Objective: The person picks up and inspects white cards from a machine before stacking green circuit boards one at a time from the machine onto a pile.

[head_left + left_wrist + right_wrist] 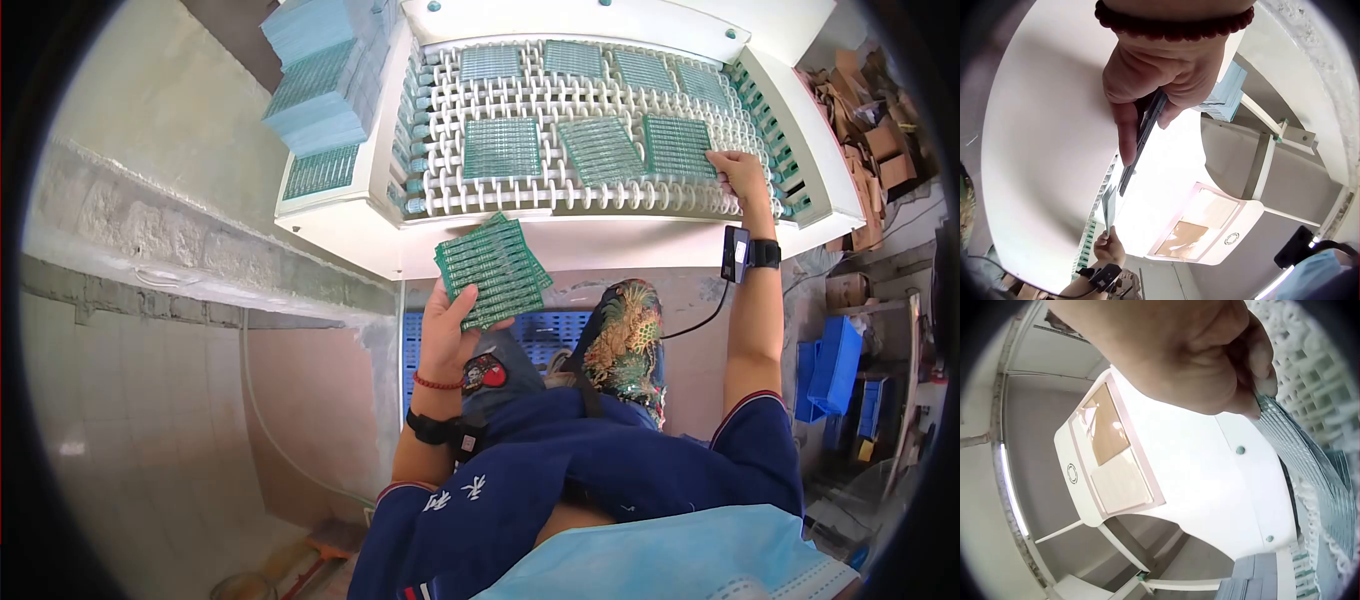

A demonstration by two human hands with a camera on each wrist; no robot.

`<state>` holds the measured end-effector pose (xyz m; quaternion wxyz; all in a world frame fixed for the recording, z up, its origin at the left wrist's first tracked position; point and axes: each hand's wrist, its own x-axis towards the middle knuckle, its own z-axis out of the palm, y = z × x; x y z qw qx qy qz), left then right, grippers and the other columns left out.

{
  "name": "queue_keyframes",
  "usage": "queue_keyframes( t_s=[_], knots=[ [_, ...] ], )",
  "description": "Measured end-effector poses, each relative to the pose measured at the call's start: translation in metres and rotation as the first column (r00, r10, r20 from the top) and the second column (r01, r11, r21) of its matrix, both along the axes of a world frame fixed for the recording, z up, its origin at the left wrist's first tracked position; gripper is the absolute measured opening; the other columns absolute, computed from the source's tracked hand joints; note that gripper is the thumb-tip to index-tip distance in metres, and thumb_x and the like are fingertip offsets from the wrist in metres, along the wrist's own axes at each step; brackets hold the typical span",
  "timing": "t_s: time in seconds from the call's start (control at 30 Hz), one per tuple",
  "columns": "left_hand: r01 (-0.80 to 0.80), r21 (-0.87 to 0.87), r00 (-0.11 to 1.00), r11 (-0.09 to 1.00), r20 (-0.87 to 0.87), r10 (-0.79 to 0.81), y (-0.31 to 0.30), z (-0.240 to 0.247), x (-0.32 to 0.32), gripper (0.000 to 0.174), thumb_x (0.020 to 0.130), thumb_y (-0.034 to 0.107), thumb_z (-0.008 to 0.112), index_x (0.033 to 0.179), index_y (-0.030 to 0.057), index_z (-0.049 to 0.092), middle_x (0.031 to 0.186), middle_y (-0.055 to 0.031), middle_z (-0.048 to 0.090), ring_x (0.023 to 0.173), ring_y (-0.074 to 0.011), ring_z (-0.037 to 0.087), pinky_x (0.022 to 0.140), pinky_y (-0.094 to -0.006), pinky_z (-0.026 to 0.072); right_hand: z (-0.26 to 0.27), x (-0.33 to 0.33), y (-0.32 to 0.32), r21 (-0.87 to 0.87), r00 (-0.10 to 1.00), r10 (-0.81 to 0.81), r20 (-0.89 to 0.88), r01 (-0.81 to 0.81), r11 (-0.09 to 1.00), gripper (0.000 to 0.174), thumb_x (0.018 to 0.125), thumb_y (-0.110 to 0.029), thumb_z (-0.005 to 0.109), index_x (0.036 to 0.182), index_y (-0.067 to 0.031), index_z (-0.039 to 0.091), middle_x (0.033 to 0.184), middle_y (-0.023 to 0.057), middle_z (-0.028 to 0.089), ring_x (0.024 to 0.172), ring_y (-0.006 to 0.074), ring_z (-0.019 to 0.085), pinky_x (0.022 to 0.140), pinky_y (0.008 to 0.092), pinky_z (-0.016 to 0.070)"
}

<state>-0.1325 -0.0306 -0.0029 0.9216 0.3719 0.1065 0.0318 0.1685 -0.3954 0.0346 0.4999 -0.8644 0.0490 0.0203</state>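
Note:
My left hand (446,325) grips a small fanned stack of green circuit board panels (492,268) in front of the machine's near edge, thumb on top. Edge-on in the left wrist view, the stack (1141,147) sits between thumb and fingers. My right hand (740,176) pinches the right edge of another circuit board panel (678,146) over the white roller conveyor (440,150). That panel (1300,447) slants away from the fingertips in the right wrist view. Just left of it lies a tilted panel (602,152), and beyond that a straighter one (501,148).
Several panels (573,59) lie in a row farther back on the rollers. Tall stacks of panels (320,90) stand on the machine's left side ledge. A white frame wall (560,235) borders the conveyor in front. Blue bins (835,365) and cardboard (880,140) are at the right.

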Motion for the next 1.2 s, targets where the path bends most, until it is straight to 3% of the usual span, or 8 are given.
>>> queue_keyframes(
  t_s=[0.23,0.33,0.43,0.57,0.73,0.83,0.97,1.2],
  knots=[
    [0.016,0.030,1.000,0.999,-0.018,-0.016,-0.002,0.000,0.000,0.031,0.090,0.005,0.045,0.121,0.0025,0.040,0.109,-0.0173,0.056,0.091,-0.0294,0.062,0.066,-0.0423,0.0575,0.007,0.034,-0.086,0.162,0.991,-0.106,-0.077,0.117,0.980,0.024,0.076,-0.024,0.070,0.073,-0.0016,0.060,0.054,-0.0026,0.045,0.038,0.0059,0.037,0.034,0.0207,0.0261],
    [0.003,0.031,1.000,1.000,-0.013,-0.003,-0.003,0.000,0.000,0.031,0.090,0.005,0.045,0.120,0.0021,0.041,0.109,-0.0174,0.056,0.091,-0.0298,0.062,0.066,-0.0423,0.0575,0.014,0.034,-0.115,-0.098,0.987,-0.154,-0.038,0.150,0.984,0.024,0.077,-0.024,0.069,0.070,-0.0026,0.060,0.053,-0.0024,0.046,0.038,0.0057,0.036,0.034,0.0206,0.0248],
    [0.018,0.018,1.000,1.000,0.021,-0.019,-0.003,-0.001,0.001,0.031,0.090,0.007,0.045,0.121,0.0016,0.040,0.110,-0.0174,0.056,0.091,-0.0300,0.062,0.066,-0.0425,0.0575,0.020,0.024,-0.129,-0.086,0.974,-0.220,0.047,0.224,0.971,0.023,0.080,-0.025,0.066,0.071,-0.0045,0.061,0.052,-0.0042,0.046,0.038,0.0037,0.035,0.032,0.0198,0.0231],
    [0.071,-0.045,0.997,0.996,0.038,-0.070,-0.004,-0.007,-0.001,0.037,0.091,0.009,0.043,0.127,0.0014,0.034,0.115,-0.0196,0.053,0.096,-0.0339,0.059,0.068,-0.0453,0.0568,0.012,-0.002,-0.145,0.327,0.974,-0.208,0.092,0.168,0.930,0.020,0.081,-0.024,0.065,0.072,-0.0066,0.059,0.054,-0.0044,0.044,0.042,0.0034,0.038,0.037,0.0185,0.0273],
    [0.254,-0.237,0.961,0.938,0.167,-0.218,-0.011,-0.007,0.002,0.046,0.091,0.008,0.038,0.134,0.0005,0.025,0.126,-0.0231,0.043,0.109,-0.0401,0.050,0.077,-0.0519,0.0525,-0.001,-0.115,-0.040,0.615,0.996,-0.084,0.044,0.039,0.788,0.015,0.082,-0.019,0.063,0.088,-0.0049,0.062,0.060,-0.0028,0.054,0.045,0.0044,0.048,0.036,0.0158,0.0361],
    [0.312,-0.242,0.944,0.919,0.184,-0.272,-0.019,-0.004,0.003,0.052,0.088,0.011,0.038,0.135,-0.0034,0.019,0.128,-0.0275,0.038,0.111,-0.0437,0.047,0.081,-0.0554,0.0498,-0.016,-0.173,0.040,0.616,0.978,0.195,-0.072,-0.110,0.780,0.007,0.080,-0.013,0.064,0.083,-0.0065,0.065,0.070,0.0010,0.061,0.048,0.0047,0.052,0.039,0.0175,0.0443],
    [0.326,-0.257,0.939,0.910,0.197,-0.281,-0.023,-0.003,-0.001,0.053,0.088,0.009,0.038,0.135,-0.0041,0.018,0.130,-0.0283,0.035,0.112,-0.0444,0.046,0.082,-0.0552,0.0495,-0.045,-0.204,0.110,0.786,0.860,0.487,-0.156,-0.190,0.588,0.017,0.080,-0.017,0.067,0.084,-0.0006,0.064,0.065,0.0006,0.059,0.050,0.0046,0.052,0.042,0.0181,0.0451],
    [0.249,-0.217,0.962,0.944,0.168,-0.216,-0.015,-0.002,-0.013,0.051,0.088,0.004,0.036,0.135,-0.0041,0.018,0.129,-0.0279,0.036,0.112,-0.0433,0.047,0.080,-0.0527,0.0516,-0.037,-0.202,0.133,0.740,0.841,0.524,-0.135,-0.266,0.618,0.019,0.082,-0.016,0.065,0.084,0.0025,0.063,0.063,-0.0001,0.057,0.051,0.0055,0.053,0.044,0.0189,0.0454]
  ],
)
